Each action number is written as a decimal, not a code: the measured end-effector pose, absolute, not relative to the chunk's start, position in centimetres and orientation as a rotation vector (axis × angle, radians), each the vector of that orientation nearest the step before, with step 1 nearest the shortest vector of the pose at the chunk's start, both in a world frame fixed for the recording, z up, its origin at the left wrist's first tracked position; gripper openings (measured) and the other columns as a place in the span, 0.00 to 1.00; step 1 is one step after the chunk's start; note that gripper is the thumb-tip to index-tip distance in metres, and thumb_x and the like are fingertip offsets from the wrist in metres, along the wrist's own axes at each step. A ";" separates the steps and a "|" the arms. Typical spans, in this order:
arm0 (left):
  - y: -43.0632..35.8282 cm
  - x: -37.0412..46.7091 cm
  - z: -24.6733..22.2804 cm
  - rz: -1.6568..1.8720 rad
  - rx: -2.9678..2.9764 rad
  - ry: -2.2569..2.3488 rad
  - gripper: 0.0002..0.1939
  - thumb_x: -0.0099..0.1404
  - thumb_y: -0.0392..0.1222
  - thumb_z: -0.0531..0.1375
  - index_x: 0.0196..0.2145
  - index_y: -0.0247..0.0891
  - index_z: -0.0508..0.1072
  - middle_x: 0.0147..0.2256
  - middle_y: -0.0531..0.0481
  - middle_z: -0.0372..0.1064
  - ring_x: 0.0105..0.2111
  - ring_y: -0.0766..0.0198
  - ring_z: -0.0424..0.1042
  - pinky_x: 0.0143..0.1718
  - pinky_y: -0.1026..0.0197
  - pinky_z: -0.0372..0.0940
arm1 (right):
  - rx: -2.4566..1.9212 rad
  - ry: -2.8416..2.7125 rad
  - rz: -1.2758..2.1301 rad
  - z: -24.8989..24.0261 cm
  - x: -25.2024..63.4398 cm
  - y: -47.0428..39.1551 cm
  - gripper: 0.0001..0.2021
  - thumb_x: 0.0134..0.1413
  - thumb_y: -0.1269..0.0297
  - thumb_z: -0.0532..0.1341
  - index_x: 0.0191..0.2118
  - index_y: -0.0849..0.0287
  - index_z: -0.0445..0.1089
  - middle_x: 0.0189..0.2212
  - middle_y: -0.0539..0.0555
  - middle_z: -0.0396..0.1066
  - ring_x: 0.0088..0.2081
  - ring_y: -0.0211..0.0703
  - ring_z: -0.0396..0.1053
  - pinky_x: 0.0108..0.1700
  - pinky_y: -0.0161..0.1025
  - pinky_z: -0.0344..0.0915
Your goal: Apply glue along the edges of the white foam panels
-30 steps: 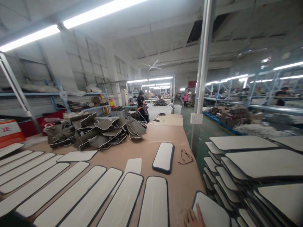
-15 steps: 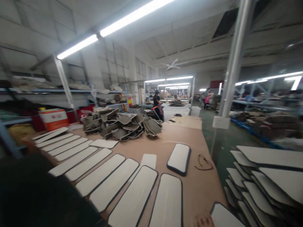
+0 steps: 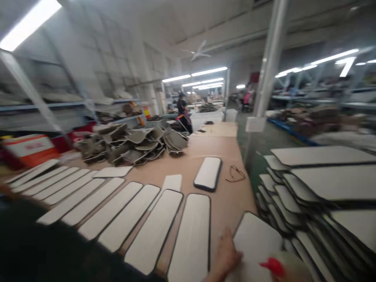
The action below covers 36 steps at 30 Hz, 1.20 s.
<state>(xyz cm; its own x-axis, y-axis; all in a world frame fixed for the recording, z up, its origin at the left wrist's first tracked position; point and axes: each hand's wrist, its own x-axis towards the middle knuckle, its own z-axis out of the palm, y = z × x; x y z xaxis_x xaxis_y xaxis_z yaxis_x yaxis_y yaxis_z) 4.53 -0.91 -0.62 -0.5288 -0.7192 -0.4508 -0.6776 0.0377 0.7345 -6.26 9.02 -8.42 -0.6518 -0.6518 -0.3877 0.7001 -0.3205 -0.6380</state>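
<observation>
My left hand (image 3: 226,252) rests at the left edge of a pale, dark-edged panel (image 3: 257,243) near the front of the table. Its fingers stretch forward and its thumb lies apart against the panel; motion blurs it slightly. Over the panel's near right part is a red nozzle tip (image 3: 273,266) on a blurred beige body, perhaps a bottle, cut off by the frame's bottom. My right hand does not show. Left of my hand, a long pale panel with a dark edge (image 3: 190,235) lies flat, beside another one (image 3: 155,231).
Several more panels (image 3: 102,209) run leftward along the brown table (image 3: 223,145). A thick dark-edged pad (image 3: 208,173) and glasses (image 3: 235,174) lie further back. Grey-brown curved pieces (image 3: 141,145) are heaped at the back left. Stacked panels (image 3: 329,180) stand right; a person (image 3: 183,113) stands beyond.
The view has tilted down and turned slightly right. My left hand and the panel beside it now show more fully. The red nozzle has come into view at the bottom right.
</observation>
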 end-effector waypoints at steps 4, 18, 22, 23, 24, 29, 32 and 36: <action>-1.5 3.4 -0.9 -1.417 1.465 -2.393 0.47 0.52 0.31 0.58 0.63 0.20 0.37 0.61 0.33 0.49 0.62 0.54 0.47 0.60 0.61 0.42 | 0.311 0.970 -2.203 -9.6 -8.1 13.5 0.22 0.35 0.45 0.68 0.36 0.52 0.74 0.41 0.56 0.72 0.51 0.57 0.63 0.58 0.60 0.49; -4.4 2.2 -1.7 -1.396 1.536 -2.361 0.13 0.52 0.37 0.60 0.37 0.33 0.71 0.38 0.43 0.70 0.43 0.54 0.68 0.41 0.60 0.60 | 0.311 0.709 -2.239 -9.2 -7.7 12.8 0.23 0.32 0.50 0.72 0.38 0.52 0.75 0.40 0.54 0.74 0.43 0.50 0.70 0.59 0.55 0.44; -4.4 0.5 -1.3 -1.423 1.419 -2.326 0.10 0.57 0.39 0.58 0.37 0.32 0.67 0.36 0.44 0.68 0.41 0.58 0.67 0.39 0.62 0.59 | 0.290 0.692 -2.238 -10.0 -7.9 12.7 0.20 0.33 0.54 0.73 0.36 0.54 0.75 0.36 0.55 0.74 0.41 0.51 0.71 0.52 0.53 0.61; -4.4 -0.1 -1.0 -1.457 1.377 -2.318 0.11 0.58 0.38 0.56 0.39 0.32 0.67 0.35 0.46 0.68 0.38 0.61 0.67 0.37 0.63 0.60 | 0.283 0.689 -2.242 -10.1 -7.9 12.7 0.21 0.32 0.54 0.74 0.36 0.55 0.75 0.36 0.56 0.74 0.41 0.51 0.72 0.49 0.50 0.65; -4.6 -0.7 -0.6 -1.499 1.339 -2.311 0.12 0.59 0.37 0.55 0.41 0.31 0.66 0.32 0.48 0.67 0.34 0.63 0.68 0.34 0.64 0.60 | 0.276 0.688 -2.249 -10.2 -8.0 12.8 0.21 0.32 0.55 0.74 0.36 0.57 0.75 0.36 0.57 0.74 0.40 0.51 0.72 0.46 0.47 0.68; -7.4 0.1 4.8 -1.655 1.149 -2.294 0.15 0.54 0.32 0.56 0.42 0.30 0.69 0.23 0.54 0.63 0.25 0.66 0.64 0.28 0.65 0.57 | 0.227 0.682 -2.325 -7.8 -7.4 13.5 0.16 0.41 0.55 0.70 0.39 0.53 0.74 0.38 0.55 0.74 0.39 0.48 0.72 0.41 0.44 0.71; -10.0 5.2 10.0 -1.705 1.006 -2.287 0.18 0.55 0.37 0.57 0.45 0.34 0.69 0.29 0.52 0.68 0.31 0.64 0.67 0.34 0.64 0.59 | 0.157 0.671 -2.415 -2.3 -6.6 14.0 0.21 0.43 0.50 0.68 0.45 0.48 0.71 0.45 0.53 0.71 0.45 0.50 0.69 0.47 0.49 0.67; -10.4 13.8 14.7 -2.105 0.875 -2.279 0.21 0.54 0.43 0.60 0.47 0.39 0.69 0.39 0.50 0.71 0.38 0.58 0.69 0.40 0.60 0.61 | -0.028 0.813 -2.530 7.3 -5.4 13.7 0.30 0.38 0.44 0.68 0.50 0.47 0.68 0.48 0.55 0.69 0.48 0.53 0.67 0.48 0.50 0.67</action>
